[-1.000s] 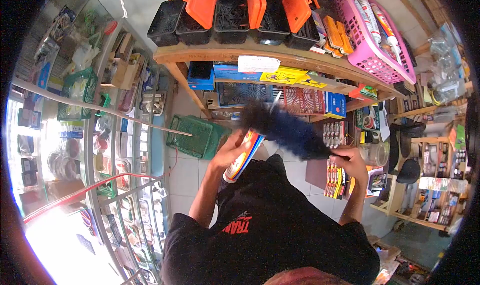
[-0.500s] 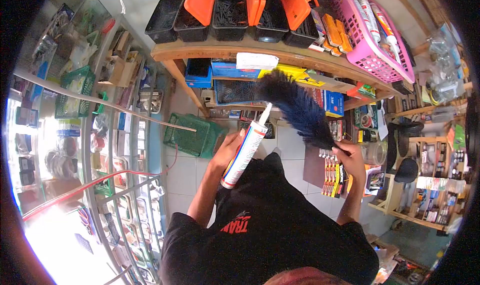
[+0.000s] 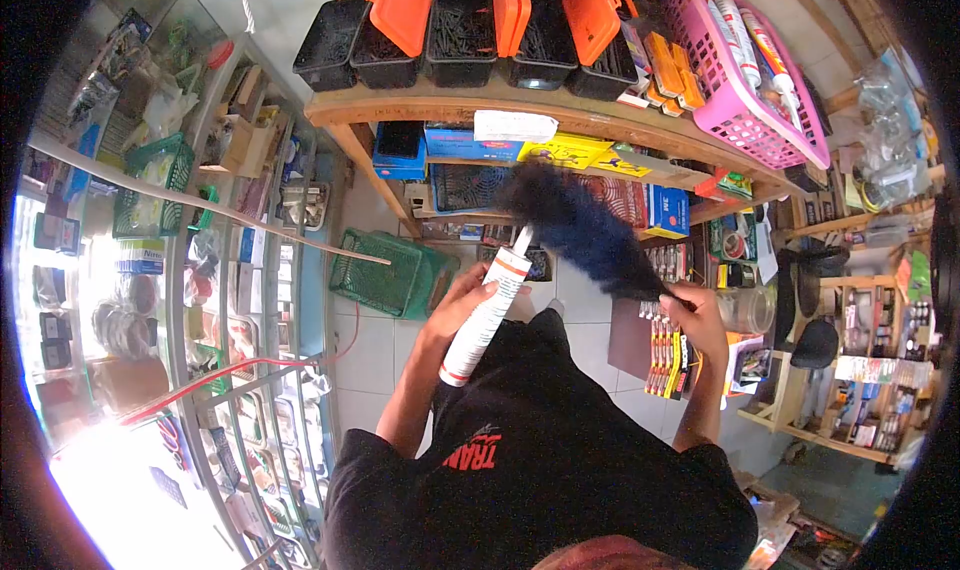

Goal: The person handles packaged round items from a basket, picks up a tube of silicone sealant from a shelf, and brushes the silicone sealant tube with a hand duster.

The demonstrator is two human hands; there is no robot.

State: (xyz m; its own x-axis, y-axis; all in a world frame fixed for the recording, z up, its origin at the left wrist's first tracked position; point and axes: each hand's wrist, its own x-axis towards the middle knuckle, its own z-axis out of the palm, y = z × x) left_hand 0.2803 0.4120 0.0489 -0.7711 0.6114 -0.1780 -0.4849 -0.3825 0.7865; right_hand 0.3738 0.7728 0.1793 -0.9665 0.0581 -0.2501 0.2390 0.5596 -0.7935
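My left hand point(image 3: 462, 308) is wrapped round a white sealant tube point(image 3: 484, 322) with red bands, its nozzle tilted up and away from me. In my right hand point(image 3: 696, 318) is the end of a dark blue-black feather duster point(image 3: 590, 232). The duster slants up to the left, and its blurred tip is at the tube's nozzle; whether they touch I cannot tell.
Black bins point(image 3: 462, 32) with orange lids and a pink basket point(image 3: 735, 100) of tubes stand on a wooden shelf point(image 3: 420, 107) ahead. A green basket point(image 3: 380, 273) is on the left. Glass shelving fills the far left, wooden racks point(image 3: 860, 360) the right.
The duster's tip has swept back and forth near the nozzle. The tube has turned in my left hand, so its printed text shows instead of the coloured stripes, and it is tilted slightly differently.
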